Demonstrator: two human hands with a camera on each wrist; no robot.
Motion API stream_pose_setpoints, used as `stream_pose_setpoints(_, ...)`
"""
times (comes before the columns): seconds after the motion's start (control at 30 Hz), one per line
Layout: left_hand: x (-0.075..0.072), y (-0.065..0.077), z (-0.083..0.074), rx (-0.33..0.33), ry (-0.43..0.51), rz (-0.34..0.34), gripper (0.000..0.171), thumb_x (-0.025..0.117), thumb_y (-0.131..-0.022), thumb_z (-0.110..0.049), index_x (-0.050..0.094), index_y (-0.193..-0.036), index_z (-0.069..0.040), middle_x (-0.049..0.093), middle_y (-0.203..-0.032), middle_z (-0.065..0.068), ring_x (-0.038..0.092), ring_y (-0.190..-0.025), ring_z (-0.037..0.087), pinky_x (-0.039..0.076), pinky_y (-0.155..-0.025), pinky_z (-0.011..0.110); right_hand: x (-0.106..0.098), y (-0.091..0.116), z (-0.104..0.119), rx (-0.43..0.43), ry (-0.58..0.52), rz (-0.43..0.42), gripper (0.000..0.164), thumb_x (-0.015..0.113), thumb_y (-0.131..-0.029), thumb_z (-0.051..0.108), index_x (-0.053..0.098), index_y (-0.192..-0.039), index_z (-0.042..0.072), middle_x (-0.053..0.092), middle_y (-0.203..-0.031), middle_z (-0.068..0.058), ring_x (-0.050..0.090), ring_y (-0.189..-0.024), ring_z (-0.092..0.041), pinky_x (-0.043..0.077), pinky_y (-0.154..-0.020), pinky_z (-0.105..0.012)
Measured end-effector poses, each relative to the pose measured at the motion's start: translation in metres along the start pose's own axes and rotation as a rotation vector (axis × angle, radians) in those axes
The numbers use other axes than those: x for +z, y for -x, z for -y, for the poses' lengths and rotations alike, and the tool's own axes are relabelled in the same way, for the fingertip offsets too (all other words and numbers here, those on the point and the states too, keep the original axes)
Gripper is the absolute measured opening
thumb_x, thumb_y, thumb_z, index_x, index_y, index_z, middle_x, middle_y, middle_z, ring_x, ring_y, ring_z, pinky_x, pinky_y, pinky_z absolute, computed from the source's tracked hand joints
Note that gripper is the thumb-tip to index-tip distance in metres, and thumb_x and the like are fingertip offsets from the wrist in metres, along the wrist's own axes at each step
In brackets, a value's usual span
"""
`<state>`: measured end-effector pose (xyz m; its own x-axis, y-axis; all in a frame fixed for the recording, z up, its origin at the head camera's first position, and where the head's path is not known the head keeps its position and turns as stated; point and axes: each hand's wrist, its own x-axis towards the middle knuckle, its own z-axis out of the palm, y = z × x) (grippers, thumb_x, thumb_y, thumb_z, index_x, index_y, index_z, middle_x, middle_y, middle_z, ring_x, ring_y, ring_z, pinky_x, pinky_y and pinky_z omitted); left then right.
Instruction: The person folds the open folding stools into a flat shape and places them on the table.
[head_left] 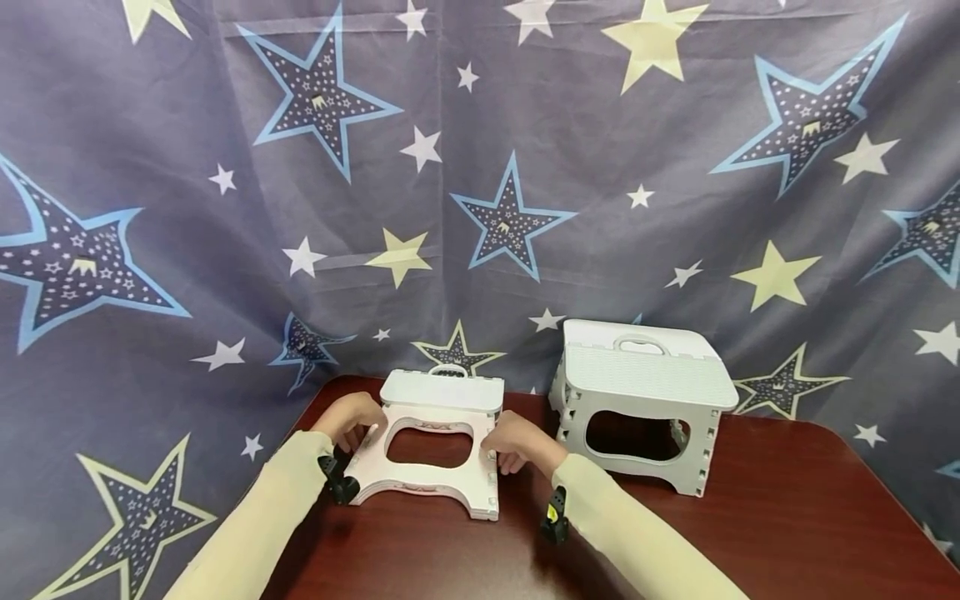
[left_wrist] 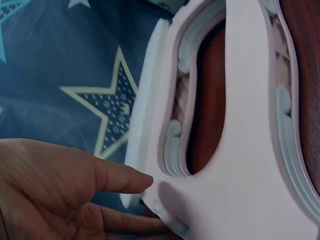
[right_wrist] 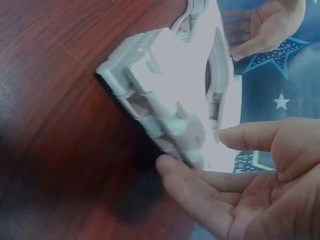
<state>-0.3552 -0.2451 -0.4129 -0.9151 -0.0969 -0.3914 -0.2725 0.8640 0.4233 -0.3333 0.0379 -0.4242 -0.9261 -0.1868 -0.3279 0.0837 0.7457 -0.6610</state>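
Observation:
A small white folding step stool [head_left: 427, 479] lies folded flat on the table, its top panel with the handle at the far end. My left hand [head_left: 356, 421] is at its left edge. In the left wrist view the thumb extends over the stool's pale face, while the other fingers reach past the edge and are partly hidden. On the opposite edge is my right hand [head_left: 521, 442]. Its thumb reaches to the face and its loosely bent fingers are at the hinged side, blurred in the right wrist view. Both hands look relaxed around the edges.
A larger white folding step stool [head_left: 645, 379] stands unfolded on the right of the dark red wooden table [head_left: 787, 517]. Behind the table hangs a grey-blue cloth [head_left: 495, 300] printed with stars. A black strap [head_left: 555, 517] is around the right wrist.

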Motion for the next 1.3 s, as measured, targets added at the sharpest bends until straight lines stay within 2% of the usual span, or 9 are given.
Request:
stream_pose_setpoints(0.07, -0.003, 0.004, -0.006, 0.0, -0.051, -0.044, 0.035, 0.059, -0.09, -0.022, 0.066, -0.102, 0.009, 0.069, -0.088, 0.025, 0.071, -0.077, 0.036, 0.061, -0.066, 0.047, -0.004, 0.004, 0.004, -0.036, 0.07, -0.021, 0.017, 0.067, -0.089, 0.012, 0.064, -0.078, -0.001, 0.074, -0.083, -0.026, 0.076, -0.072, -0.034, 0.064, -0.069, -0.044)
stream_pose_setpoints(0.17, -0.006, 0.013, -0.02, 0.026, -0.135, -0.141, 0.044, 0.062, -0.09, -0.03, 0.066, -0.111, 0.008, 0.07, -0.097, 0.023, 0.067, -0.082, 0.033, 0.058, -0.069, 0.045, -0.014, 0.013, 0.011, -0.125, 0.202, -0.058, 0.026, 0.067, -0.09, 0.017, 0.063, -0.068, 0.004, 0.074, -0.076, -0.02, 0.073, -0.064, -0.029, 0.059, -0.055, -0.034)
stream_pose_setpoints(0.3, -0.012, 0.028, -0.042, 0.128, -0.166, -0.209, 0.062, 0.058, -0.096, -0.041, 0.057, -0.135, 0.008, 0.062, -0.13, 0.027, 0.063, -0.108, 0.039, 0.055, -0.089, 0.049, -0.033, 0.031, 0.02, -0.321, 0.327, -0.066, 0.038, 0.068, -0.094, 0.021, 0.058, -0.058, 0.012, 0.071, -0.066, -0.016, 0.058, -0.05, -0.016, 0.039, -0.049, -0.024)
stream_pose_setpoints(0.37, -0.014, 0.036, -0.055, 0.2, -0.111, -0.192, 0.07, 0.05, -0.102, -0.046, 0.047, -0.145, 0.01, 0.05, -0.147, 0.03, 0.056, -0.127, 0.045, 0.051, -0.101, 0.055, -0.044, 0.04, 0.022, -0.436, 0.352, -0.081, 0.031, 0.068, -0.095, 0.022, 0.069, -0.067, 0.01, 0.072, -0.069, -0.013, 0.055, -0.053, -0.01, 0.044, -0.055, -0.025)
stream_pose_setpoints(0.47, -0.014, 0.048, -0.074, 0.318, 0.004, -0.177, 0.075, 0.04, -0.107, -0.05, 0.034, -0.153, 0.009, 0.038, -0.157, 0.031, 0.041, -0.141, 0.05, 0.04, -0.113, 0.06, -0.063, 0.055, 0.022, -0.598, 0.356, -0.116, 0.019, 0.067, -0.097, 0.021, 0.076, -0.099, 0.005, 0.075, -0.078, -0.005, 0.063, -0.068, -0.01, 0.052, -0.066, -0.029)
stream_pose_setpoints(0.63, -0.009, 0.065, -0.103, 0.437, 0.161, -0.246, 0.075, 0.036, -0.106, -0.058, 0.027, -0.16, -0.006, 0.04, -0.159, 0.024, 0.041, -0.144, 0.044, 0.034, -0.118, 0.061, -0.099, 0.084, 0.021, -0.766, 0.311, -0.178, 0.033, 0.062, -0.1, 0.023, 0.067, -0.126, 0.003, 0.076, -0.1, -0.005, 0.07, -0.09, -0.015, 0.058, -0.081, -0.036)
stream_pose_setpoints(0.87, 0.012, 0.092, -0.138, 0.643, 0.42, -0.334, 0.069, 0.037, -0.103, -0.064, 0.026, -0.162, -0.029, 0.039, -0.163, 0.01, 0.039, -0.148, 0.035, 0.033, -0.119, 0.059, -0.145, 0.121, 0.011, -0.842, 0.273, -0.315, 0.053, 0.066, -0.1, 0.032, 0.053, -0.148, 0.013, 0.059, -0.146, -0.005, 0.058, -0.132, -0.025, 0.049, -0.108, -0.051)
stream_pose_setpoints(1.1, 0.036, 0.106, -0.171, 0.928, 0.65, -0.275, 0.061, 0.047, -0.106, -0.046, 0.022, -0.161, -0.039, 0.021, -0.169, -0.013, 0.018, -0.157, 0.014, 0.023, -0.127, 0.052, -0.181, 0.141, -0.023, -0.778, 0.246, -0.466, 0.075, 0.072, -0.095, 0.039, 0.034, -0.159, 0.032, 0.03, -0.167, 0.003, 0.03, -0.154, -0.023, 0.031, -0.121, -0.057)
stream_pose_setpoints(1.3, 0.054, 0.103, -0.191, 1.061, 0.837, -0.196, 0.065, 0.046, -0.107, -0.033, 0.014, -0.164, -0.032, 0.011, -0.172, -0.007, 0.008, -0.159, 0.014, 0.016, -0.129, 0.051, -0.203, 0.147, -0.057, -0.705, 0.133, -0.498, 0.081, 0.069, -0.098, 0.033, 0.019, -0.162, 0.037, 0.01, -0.172, 0.006, 0.003, -0.16, -0.023, 0.012, -0.125, -0.065)
